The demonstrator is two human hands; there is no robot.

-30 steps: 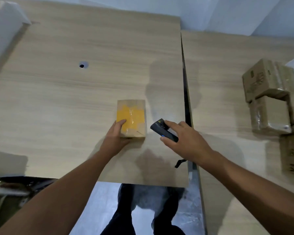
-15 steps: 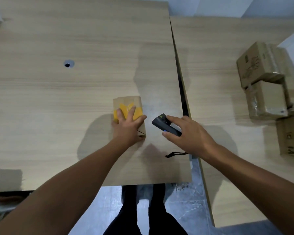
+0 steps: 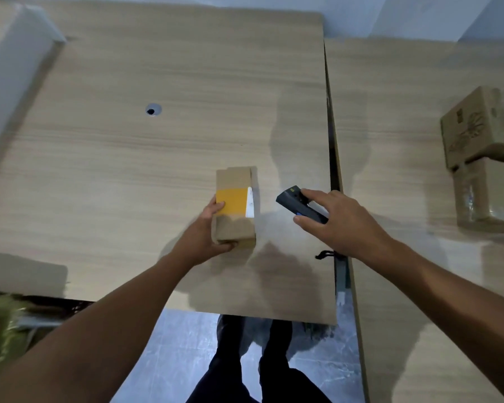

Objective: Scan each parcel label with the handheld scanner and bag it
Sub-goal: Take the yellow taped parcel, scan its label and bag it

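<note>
Main surface point(image 3: 157, 170) carried one parcel point(image 3: 235, 181), near its front right part. Closed cartons point(image 3: 477, 126) sat stacked on the side surface point(image 3: 390, 141), well apart from it.

Change: half a second before, the left hand point(image 3: 207, 228) lay flat on the parcel. Now its fingers gripped the near-left corner and the parcel was turned, so a white label point(image 3: 249, 202) edge showed beside the yellow band. Likely exposing the label for scanning; scan not yet done.

Right hand point(image 3: 341, 219) fingers wrapped the scanner point(image 3: 296, 202), nose toward the parcel, just beside it.

Containers: no bag identifiable. A blurred green mass point(image 3: 0, 330) lay lower left; cannot tell what. Carton contents hidden.
</note>
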